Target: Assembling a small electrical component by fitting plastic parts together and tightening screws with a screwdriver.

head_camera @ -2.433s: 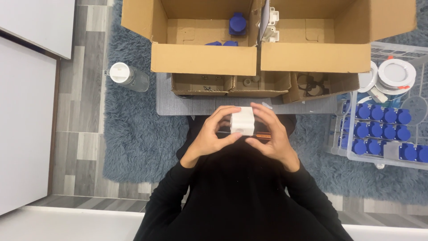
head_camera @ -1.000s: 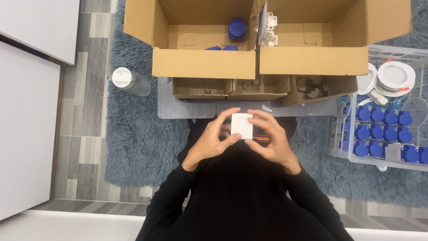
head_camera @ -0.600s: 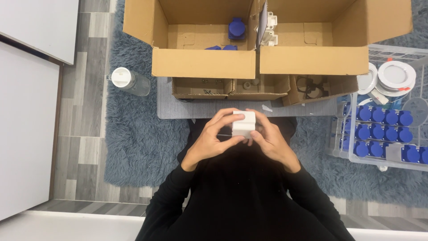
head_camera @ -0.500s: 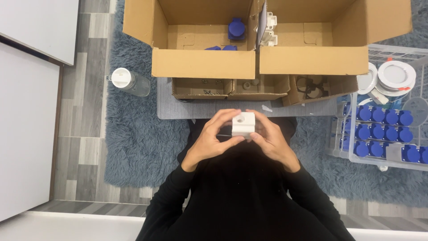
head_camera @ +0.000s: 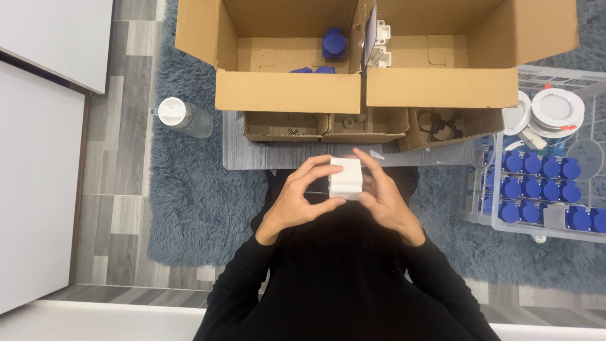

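Note:
A small white box-shaped part [head_camera: 346, 178] sits between both my hands, held above my lap in front of a grey mat [head_camera: 252, 155]. My left hand [head_camera: 302, 201] grips its left side with thumb and fingers curled around it. Fingers of my right hand [head_camera: 384, 197] rest along its right side and top. Black sleeves cover both my arms. The underside of the white part is hidden.
Two open cardboard boxes [head_camera: 287, 100] [head_camera: 442, 95] stand ahead, the left with blue parts [head_camera: 334, 43], the right with a white part [head_camera: 379, 44]. Small cardboard trays [head_camera: 325, 126] sit below them. A clear bottle [head_camera: 184, 117] lies at left. A wire basket [head_camera: 543, 186] of blue parts and white discs [head_camera: 554, 108] is at right.
The white part has been turned in my hands over the frames, showing a flat face earlier and its side now. My hands stay in the same spot.

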